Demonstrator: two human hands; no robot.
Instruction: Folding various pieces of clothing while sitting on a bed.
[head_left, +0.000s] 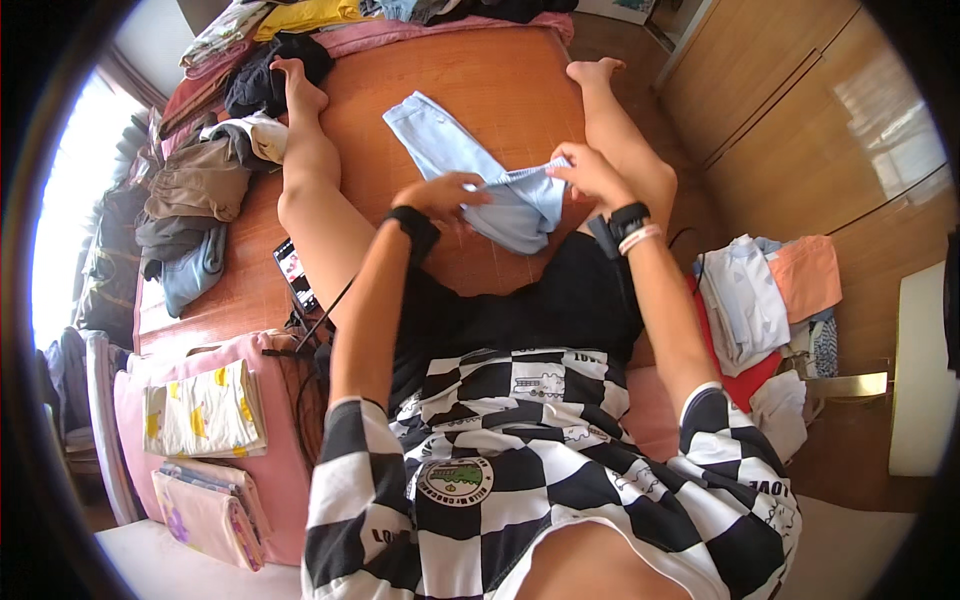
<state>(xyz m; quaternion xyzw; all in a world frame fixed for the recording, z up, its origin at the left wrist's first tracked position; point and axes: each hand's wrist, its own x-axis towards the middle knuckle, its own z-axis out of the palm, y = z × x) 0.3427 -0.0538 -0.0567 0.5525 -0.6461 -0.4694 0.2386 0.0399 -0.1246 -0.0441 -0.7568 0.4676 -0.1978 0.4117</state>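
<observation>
A pair of light blue pants (450, 140) lies between my spread legs on the reddish-brown mat (480, 65). One leg of it stretches toward the far left, while the rest bunches near me. My right hand (590, 175) pinches the gathered elastic waistband at its right end. At the other end of the waistband, my left hand (445, 197) has its fingers closed on the cloth, though part of the grip is hidden. The waistband is pulled out between both hands, slightly raised.
Heaped clothes (195, 180) line the left side, and more piles (320, 15) lie along the far edge. A phone (295, 275) rests by my left thigh. Folded cloths (205, 410) sit on a pink pad (130, 400). Folded shirts (745, 300) stand at right, near wooden cabinets (790, 90).
</observation>
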